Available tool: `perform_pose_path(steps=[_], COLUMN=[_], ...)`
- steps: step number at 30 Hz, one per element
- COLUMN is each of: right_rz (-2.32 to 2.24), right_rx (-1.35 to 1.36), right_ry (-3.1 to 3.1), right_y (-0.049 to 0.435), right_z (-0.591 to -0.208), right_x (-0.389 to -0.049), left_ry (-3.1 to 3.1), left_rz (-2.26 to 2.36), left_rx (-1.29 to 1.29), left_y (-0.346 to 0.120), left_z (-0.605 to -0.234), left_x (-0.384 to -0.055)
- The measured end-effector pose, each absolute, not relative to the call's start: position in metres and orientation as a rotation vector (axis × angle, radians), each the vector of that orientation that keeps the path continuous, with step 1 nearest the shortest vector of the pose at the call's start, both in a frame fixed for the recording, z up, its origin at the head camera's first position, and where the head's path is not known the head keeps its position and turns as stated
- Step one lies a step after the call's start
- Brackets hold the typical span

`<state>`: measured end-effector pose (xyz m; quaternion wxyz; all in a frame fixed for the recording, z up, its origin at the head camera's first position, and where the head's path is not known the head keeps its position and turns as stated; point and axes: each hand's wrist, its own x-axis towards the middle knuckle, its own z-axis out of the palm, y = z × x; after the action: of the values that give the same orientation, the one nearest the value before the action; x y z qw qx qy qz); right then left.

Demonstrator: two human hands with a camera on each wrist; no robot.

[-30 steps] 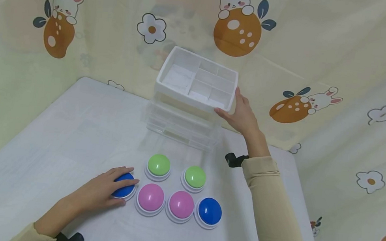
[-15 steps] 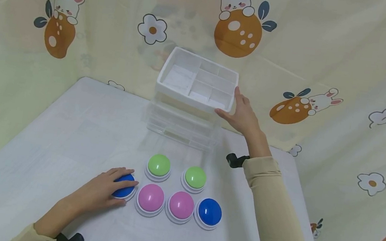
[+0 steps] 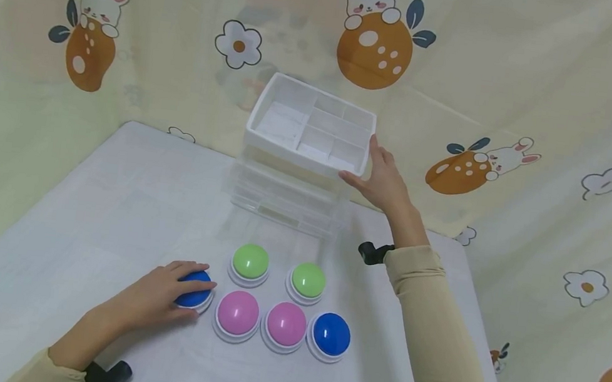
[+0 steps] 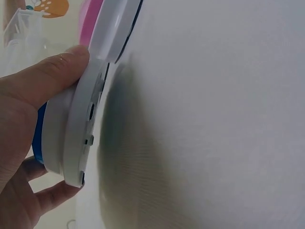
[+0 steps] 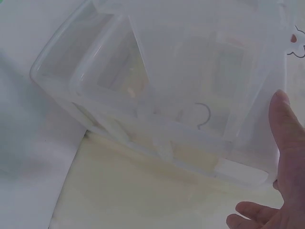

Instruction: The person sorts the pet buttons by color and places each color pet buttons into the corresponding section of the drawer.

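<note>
My left hand grips a push button with a blue dome and a white round base. In the left wrist view its white base sits between thumb and fingers, tilted, with its underside edge showing and a shadow on the tabletop. My right hand holds the right front corner of a drawer organizer, thumb on the front and fingers along the side. A divided white tray tops it, above clear drawers. The right wrist view shows its clear body close up, beside the thumb.
Two green buttons stand in front of the organizer. Nearer are two pink buttons and a second blue button, in a row. A patterned cloth hangs behind the white table.
My left hand and the blue button have shifted slightly left, away from the nearest pink button. My right hand stays at the organizer's corner. The head view has drifted a little.
</note>
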<state>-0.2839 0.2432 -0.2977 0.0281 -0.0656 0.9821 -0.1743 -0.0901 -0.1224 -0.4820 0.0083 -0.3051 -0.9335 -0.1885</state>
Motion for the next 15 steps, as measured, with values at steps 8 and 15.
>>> perform_pose_path(steps=[8,15], right_rz=[-0.538,-0.493], right_rx=[-0.207,-0.183], right_ry=[3.022,3.036], right_y=[0.242,0.242], right_z=[-0.297,-0.298], right_x=[-0.284,-0.284], left_ry=[-2.937,-2.974], left_rz=[-0.622,-0.627], left_rx=[-0.957,-0.955], left_y=[-0.125,-0.126], left_z=[-0.474,-0.459], left_x=[-0.094,-0.098])
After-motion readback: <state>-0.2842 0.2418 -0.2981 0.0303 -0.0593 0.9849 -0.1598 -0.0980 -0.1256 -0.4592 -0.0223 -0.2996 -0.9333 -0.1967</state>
